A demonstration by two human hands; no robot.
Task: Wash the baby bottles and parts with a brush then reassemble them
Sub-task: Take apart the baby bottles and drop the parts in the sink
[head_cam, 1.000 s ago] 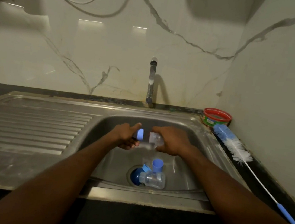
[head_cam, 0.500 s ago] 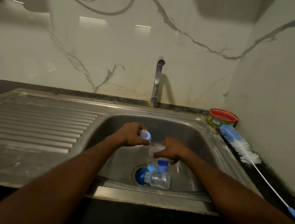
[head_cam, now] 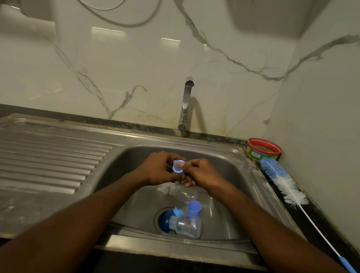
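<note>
1. Leftmost, the steel drainboard [head_cam: 37, 156] lies beside the sink [head_cam: 256, 185]; its ridges slope toward the basin, so a small part set down wet there would probably slide or roll.
2. Over the basin, the left hand [head_cam: 156, 167] curls its fingers around a small blue-rimmed ring with a clear teat [head_cam: 178, 165]; the right hand [head_cam: 201, 173] pinches the same piece from the other side; both hands hold it in the air, well above the sink floor.
3. Below the hands, one clear bottle [head_cam: 181, 192] lies on its side in the basin; nearer the camera a second clear bottle [head_cam: 188, 226] rests over the drain [head_cam: 156, 218], touching a dark blue round part [head_cam: 164, 219] and a light blue cap [head_cam: 194, 208].
4. Likely risk: the teat, thin and possibly wet, could slip from the two-sided pinch and drop among the loose parts; a small piece landing by the open drain could lodge there.
5. Behind, the tap [head_cam: 185, 105] is not visibly running.
6. Rightmost, the bottle brush [head_cam: 281, 181] lies along the bench [head_cam: 313, 221] near a red-rimmed tub [head_cam: 264, 149]; its long thin handle hangs toward the front edge, so a careless elbow could knock it off.
</note>
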